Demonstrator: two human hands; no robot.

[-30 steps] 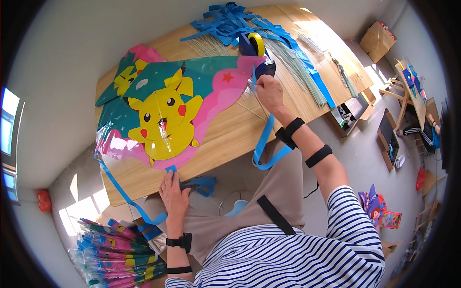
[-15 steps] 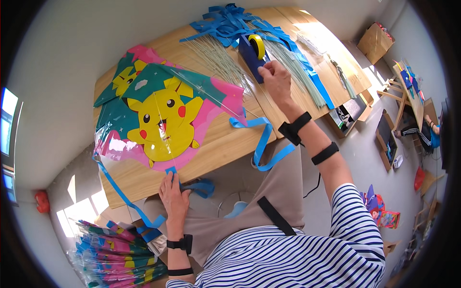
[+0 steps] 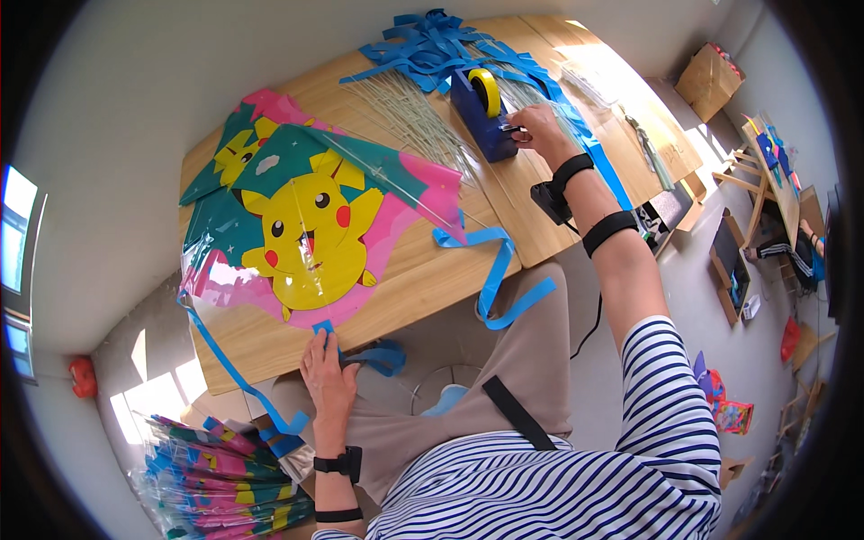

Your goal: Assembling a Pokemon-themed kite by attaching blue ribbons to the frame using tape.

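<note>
A kite (image 3: 315, 238) of glossy film, green and pink with a yellow cartoon figure, lies spread on the table. At its lower edge, my left hand (image 3: 328, 382) lies with stretched fingers on a blue ribbon (image 3: 324, 328), by the table's near edge. My right hand (image 3: 542, 132) is at the front end of a dark blue tape dispenser (image 3: 481, 117) carrying a yellow-cored roll (image 3: 487, 90). The fingers are pinched together there; what is between them is too small to make out. Blue streamers hang from the kite's left corner (image 3: 236, 364) and right corner (image 3: 493, 279).
Blue strips (image 3: 432, 49) lie heaped at the back, beside thin pale rods (image 3: 409, 108). Another kite (image 3: 236, 153) lies partly under the first. Folded kites (image 3: 216, 481) are stacked at lower left. Open boxes (image 3: 711, 81) stand at right, where another person's arm (image 3: 813, 236) shows.
My right hand has shifted slightly right and turned at the dispenser's front end, its fingers still pinched. My left hand stays on the ribbon; the view has shifted a little.
</note>
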